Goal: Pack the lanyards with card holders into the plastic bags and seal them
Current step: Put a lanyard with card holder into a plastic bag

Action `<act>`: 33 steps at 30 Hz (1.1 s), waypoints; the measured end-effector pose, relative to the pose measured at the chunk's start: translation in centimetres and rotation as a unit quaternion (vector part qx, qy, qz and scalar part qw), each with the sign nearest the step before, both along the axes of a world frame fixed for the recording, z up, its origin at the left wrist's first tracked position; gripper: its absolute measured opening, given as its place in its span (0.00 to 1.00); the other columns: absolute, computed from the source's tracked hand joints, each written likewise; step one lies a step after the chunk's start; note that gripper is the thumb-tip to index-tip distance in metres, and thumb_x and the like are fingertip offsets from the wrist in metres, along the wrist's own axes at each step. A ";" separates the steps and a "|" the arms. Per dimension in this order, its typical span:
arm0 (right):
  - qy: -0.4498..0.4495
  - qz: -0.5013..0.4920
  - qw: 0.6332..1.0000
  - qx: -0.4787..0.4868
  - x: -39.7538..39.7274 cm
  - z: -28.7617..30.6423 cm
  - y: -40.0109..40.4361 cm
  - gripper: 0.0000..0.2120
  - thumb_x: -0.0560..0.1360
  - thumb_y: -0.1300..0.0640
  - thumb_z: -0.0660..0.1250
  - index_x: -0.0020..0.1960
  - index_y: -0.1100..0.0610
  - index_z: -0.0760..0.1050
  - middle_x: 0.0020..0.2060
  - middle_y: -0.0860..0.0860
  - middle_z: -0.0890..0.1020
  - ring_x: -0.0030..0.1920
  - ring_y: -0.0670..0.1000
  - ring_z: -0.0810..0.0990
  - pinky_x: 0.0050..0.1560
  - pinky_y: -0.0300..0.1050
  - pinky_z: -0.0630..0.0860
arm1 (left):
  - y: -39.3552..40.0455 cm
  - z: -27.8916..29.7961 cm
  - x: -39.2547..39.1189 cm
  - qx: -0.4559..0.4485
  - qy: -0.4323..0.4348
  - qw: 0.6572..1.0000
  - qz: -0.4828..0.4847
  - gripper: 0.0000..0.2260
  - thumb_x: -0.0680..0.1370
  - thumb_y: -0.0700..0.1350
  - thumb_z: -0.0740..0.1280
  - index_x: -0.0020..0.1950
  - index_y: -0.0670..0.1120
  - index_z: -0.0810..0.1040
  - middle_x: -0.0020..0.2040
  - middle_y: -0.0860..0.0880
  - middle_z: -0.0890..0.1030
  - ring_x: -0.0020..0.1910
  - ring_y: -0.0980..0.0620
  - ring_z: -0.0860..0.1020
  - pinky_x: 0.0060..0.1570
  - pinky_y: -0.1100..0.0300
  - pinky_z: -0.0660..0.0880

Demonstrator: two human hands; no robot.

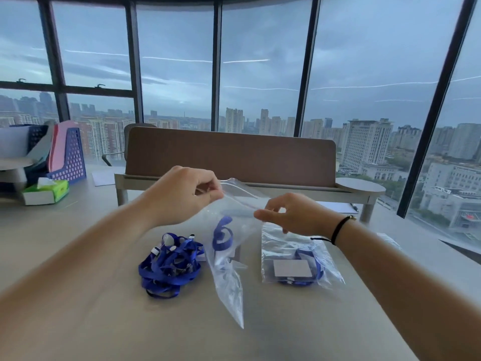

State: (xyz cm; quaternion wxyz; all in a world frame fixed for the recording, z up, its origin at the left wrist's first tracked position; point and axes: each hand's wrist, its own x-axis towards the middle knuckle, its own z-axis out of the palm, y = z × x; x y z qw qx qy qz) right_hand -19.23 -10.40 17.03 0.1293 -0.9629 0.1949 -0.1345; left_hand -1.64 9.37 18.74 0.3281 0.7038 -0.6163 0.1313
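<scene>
A tangle of blue lanyards [170,267] lies on the desk [91,256]; my left hand [182,195] and right hand [289,214] pinch the top corners of a zip bag [229,256] holding one lanyard, above a filled bag [294,259]

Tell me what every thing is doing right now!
Left hand: pinching held bag's top edge.
Right hand: pinching same edge.
Held plastic bag: lifted, blue lanyard inside.
Packed bag: lying flat on desk.
Lanyard pile: tangled, unpacked.
Tissue box: tissue sticking out.
</scene>
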 end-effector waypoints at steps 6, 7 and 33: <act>-0.037 0.017 0.994 -0.102 -2.5 2.9 -0.9 0.11 0.75 0.41 0.68 0.48 0.48 0.82 0.41 0.39 0.78 0.39 0.37 0.75 0.46 0.39 0.69 | 2.9 2.5 1.0 0.004 0.016 1.000 0.013 0.04 0.77 0.48 0.71 0.43 0.54 0.83 0.38 0.58 0.84 0.40 0.58 0.81 0.44 0.61 0.77; -0.052 0.022 0.993 -0.100 -2.8 3.4 -0.8 0.10 0.75 0.43 0.69 0.48 0.49 0.82 0.42 0.40 0.78 0.39 0.38 0.75 0.46 0.40 0.69 | 3.2 2.7 1.0 0.004 0.020 1.000 0.014 0.04 0.77 0.47 0.71 0.44 0.54 0.84 0.39 0.59 0.84 0.40 0.58 0.81 0.43 0.63 0.76; -0.232 0.038 0.945 0.227 -7.2 4.6 -0.3 0.18 0.64 0.65 0.78 0.53 0.61 0.79 0.37 0.65 0.84 0.33 0.54 0.83 0.43 0.47 0.84 | 1.7 1.2 -0.5 -0.055 0.332 0.939 -0.076 0.18 0.71 0.38 0.76 0.60 0.43 0.79 0.41 0.40 0.86 0.42 0.42 0.86 0.44 0.52 0.84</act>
